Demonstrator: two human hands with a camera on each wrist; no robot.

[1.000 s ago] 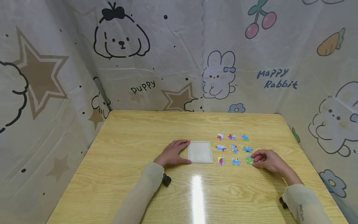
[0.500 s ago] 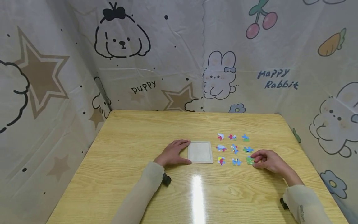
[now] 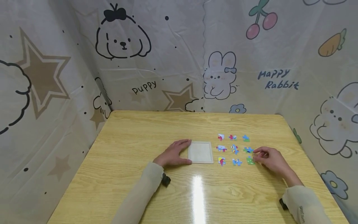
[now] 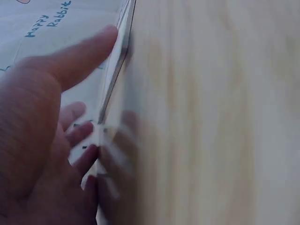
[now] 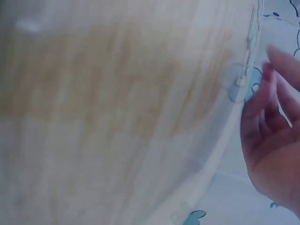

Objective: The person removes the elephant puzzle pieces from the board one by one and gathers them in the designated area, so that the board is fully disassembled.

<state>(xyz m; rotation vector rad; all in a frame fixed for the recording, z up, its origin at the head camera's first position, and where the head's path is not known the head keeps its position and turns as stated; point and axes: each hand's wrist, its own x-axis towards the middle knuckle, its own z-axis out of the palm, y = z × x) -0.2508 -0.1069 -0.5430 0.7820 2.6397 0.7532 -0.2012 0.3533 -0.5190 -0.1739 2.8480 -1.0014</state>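
Note:
In the head view, my left hand (image 3: 174, 153) is spread along the left side of a pale shallow puzzle tray (image 3: 200, 152). Its thumb and forefinger touch the tray's left corners; the left wrist view has the thumb against the tray edge (image 4: 123, 44). Bent loosely, my right hand (image 3: 271, 160) hovers beside the right column of jigsaw pieces, its fingertips near a blue-green piece (image 3: 248, 150) and a green piece (image 3: 250, 160). No piece shows between its fingers. The right wrist view shows the right hand (image 5: 274, 126) with thumb and forefinger close together.
Several other jigsaw pieces lie apart in rows right of the tray, among them a red-and-yellow one (image 3: 222, 161) and a blue bird-like one (image 3: 234, 149). The wooden table (image 3: 134, 130) meets a printed curtain (image 3: 173, 62) at the back and sides.
The right hand has shifted slightly up and away from the green piece, toward the blue-green piece above it. The left hand and tray stay in place.

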